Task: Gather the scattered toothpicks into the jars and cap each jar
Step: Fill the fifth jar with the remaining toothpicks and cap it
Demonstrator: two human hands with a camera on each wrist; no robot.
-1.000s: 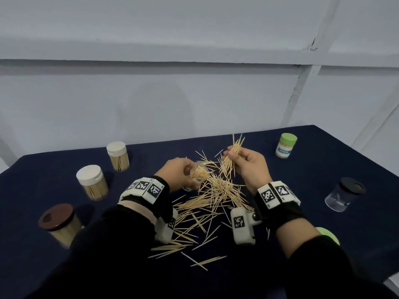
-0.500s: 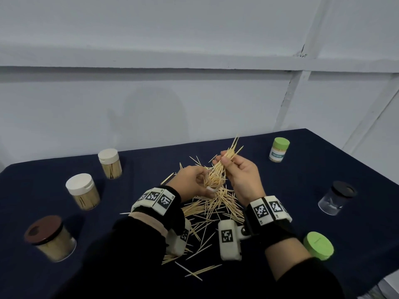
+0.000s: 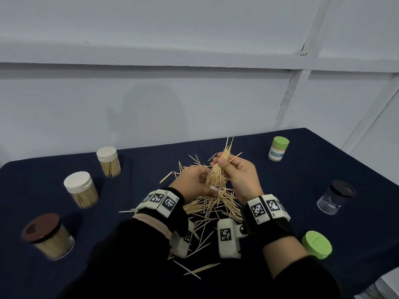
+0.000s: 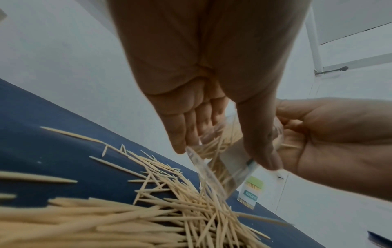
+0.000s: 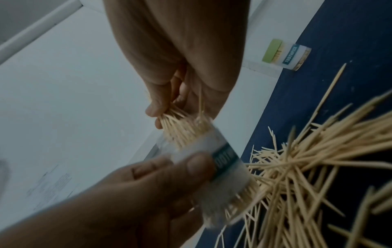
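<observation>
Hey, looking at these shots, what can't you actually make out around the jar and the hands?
- Small jar: its fill level; motion blur, right wrist view.
- Jar mouth: head view, hidden by the toothpick bundle and left hand.
- Right hand fingertips: left wrist view, behind the left hand.
- Black-lidded jar: contents too small, head view.

"TOOTHPICK" on green-capped jar [image 5: 286, 55] label

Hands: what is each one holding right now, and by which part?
The left hand grips the small clear jar round its labelled side wall. The right hand pinches a bundle of toothpicks near its upper end, lower tips in the jar's mouth.
</observation>
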